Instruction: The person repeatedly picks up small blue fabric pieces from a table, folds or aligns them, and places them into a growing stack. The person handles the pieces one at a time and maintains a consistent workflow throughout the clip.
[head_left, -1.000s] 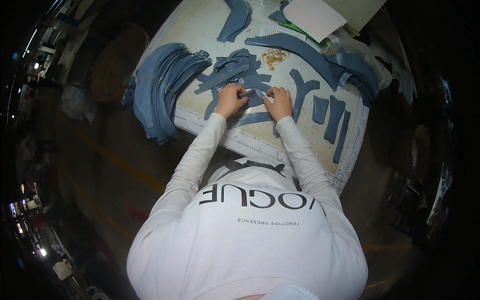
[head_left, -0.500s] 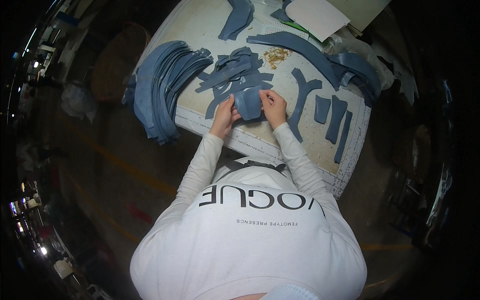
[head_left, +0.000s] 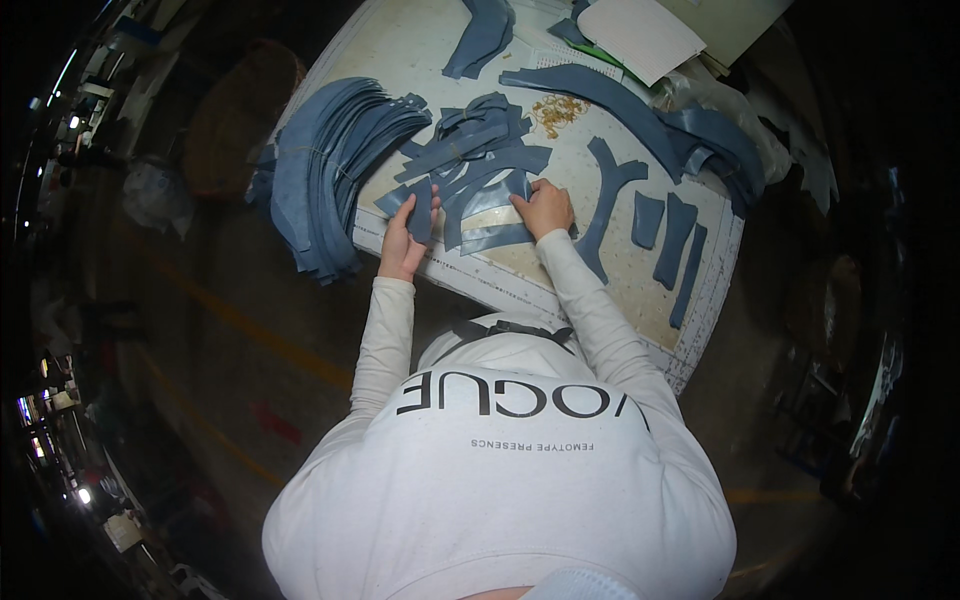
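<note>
My left hand (head_left: pixel 404 240) grips a small blue leather-like piece (head_left: pixel 422 213) at the table's near edge, thumb on top. To its right, my right hand (head_left: pixel 545 208) has its fingers closed at the end of a shiny blue strip (head_left: pixel 497 197); the fingertips are partly hidden. Another blue strip (head_left: pixel 497 238) lies flat just below, close to the edge. Beyond both hands sits a loose heap of blue cut pieces (head_left: pixel 470 135), crossing over each other.
A thick fanned stack of blue pieces (head_left: pixel 318 180) stands at the left. Yellow rubber bands (head_left: pixel 558 115) lie in a small pile. On the right are a Y-shaped piece (head_left: pixel 603 205) and several small pieces (head_left: pixel 675 240). White paper (head_left: pixel 640 38) lies at the back.
My left hand has moved left, carrying a blue piece away from my right hand. Strips that were covered now show between the hands. My right hand stays in nearly the same place.
</note>
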